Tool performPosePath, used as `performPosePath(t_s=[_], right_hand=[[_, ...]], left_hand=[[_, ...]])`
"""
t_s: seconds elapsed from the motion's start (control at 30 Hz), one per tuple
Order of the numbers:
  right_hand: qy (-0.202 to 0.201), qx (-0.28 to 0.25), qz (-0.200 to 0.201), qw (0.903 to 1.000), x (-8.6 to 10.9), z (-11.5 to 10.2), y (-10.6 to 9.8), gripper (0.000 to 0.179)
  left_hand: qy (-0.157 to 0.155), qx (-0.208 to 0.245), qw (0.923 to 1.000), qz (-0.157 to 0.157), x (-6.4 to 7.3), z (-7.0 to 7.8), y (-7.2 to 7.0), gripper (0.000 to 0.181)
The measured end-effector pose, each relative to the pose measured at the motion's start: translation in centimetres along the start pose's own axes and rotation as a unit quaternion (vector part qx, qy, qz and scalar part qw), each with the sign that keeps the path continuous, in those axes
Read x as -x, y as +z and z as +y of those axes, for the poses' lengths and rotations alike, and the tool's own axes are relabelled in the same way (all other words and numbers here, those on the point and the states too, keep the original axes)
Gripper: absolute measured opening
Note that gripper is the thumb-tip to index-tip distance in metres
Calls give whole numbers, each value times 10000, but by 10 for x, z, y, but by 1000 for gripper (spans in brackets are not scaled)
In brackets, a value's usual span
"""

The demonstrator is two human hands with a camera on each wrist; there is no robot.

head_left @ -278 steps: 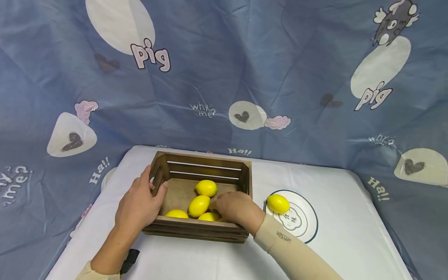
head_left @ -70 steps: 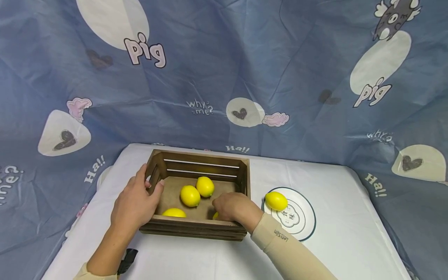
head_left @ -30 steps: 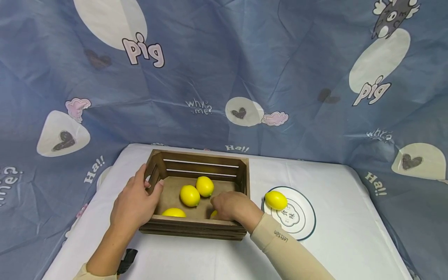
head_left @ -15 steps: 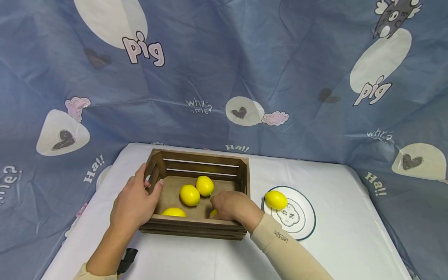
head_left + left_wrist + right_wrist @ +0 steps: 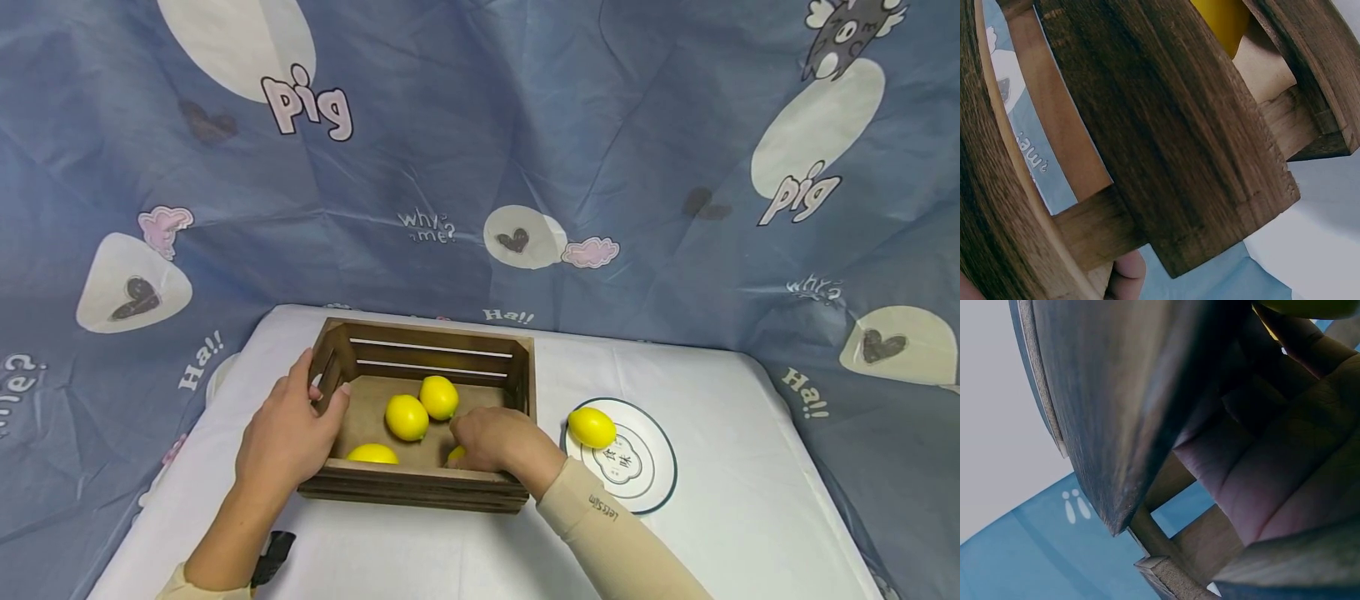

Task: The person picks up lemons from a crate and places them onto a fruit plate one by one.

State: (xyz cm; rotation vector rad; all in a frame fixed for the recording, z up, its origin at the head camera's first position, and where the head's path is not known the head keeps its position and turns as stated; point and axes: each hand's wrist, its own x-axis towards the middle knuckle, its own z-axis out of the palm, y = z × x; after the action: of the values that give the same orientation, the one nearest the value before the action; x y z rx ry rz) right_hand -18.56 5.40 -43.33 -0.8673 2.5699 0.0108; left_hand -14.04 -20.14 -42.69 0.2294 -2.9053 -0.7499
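Note:
A dark brown slatted wooden crate (image 5: 420, 487) stands on the white-covered table, with several yellow lemons in it. My left hand (image 5: 288, 433) grips the crate's left end, thumb inside the rim; fingers (image 5: 1127, 275) show below the slats in the left wrist view. My right hand (image 5: 498, 440) reaches down into the front right of the crate, fingers curled round a lemon (image 5: 456, 453) that it mostly hides. Two lemons lie against each other mid-crate, the nearer one (image 5: 407, 417) left of the farther one (image 5: 438, 397). Another lemon (image 5: 372, 453) sits by the front wall, partly hidden.
To the right of the crate a white plate (image 5: 660, 479) with a dark blue rim lies on the table (image 5: 720, 417). One lemon (image 5: 592, 427) rests on its left part. A blue printed cloth (image 5: 645, 150) hangs behind and at both sides.
Since the oldest frame, the nearer middle lemon has shifted left and the front right lemon has moved mostly under my right hand. In the last second that hand edges slightly left; my left hand stays.

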Motion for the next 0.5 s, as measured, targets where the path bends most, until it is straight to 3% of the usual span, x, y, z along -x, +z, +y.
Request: performPosePath(t_s=[0.5], right_hand=[[11, -104, 72, 9999, 1, 0, -2, 25]], left_hand=[[1, 18, 10000, -28, 0, 1, -2, 82]])
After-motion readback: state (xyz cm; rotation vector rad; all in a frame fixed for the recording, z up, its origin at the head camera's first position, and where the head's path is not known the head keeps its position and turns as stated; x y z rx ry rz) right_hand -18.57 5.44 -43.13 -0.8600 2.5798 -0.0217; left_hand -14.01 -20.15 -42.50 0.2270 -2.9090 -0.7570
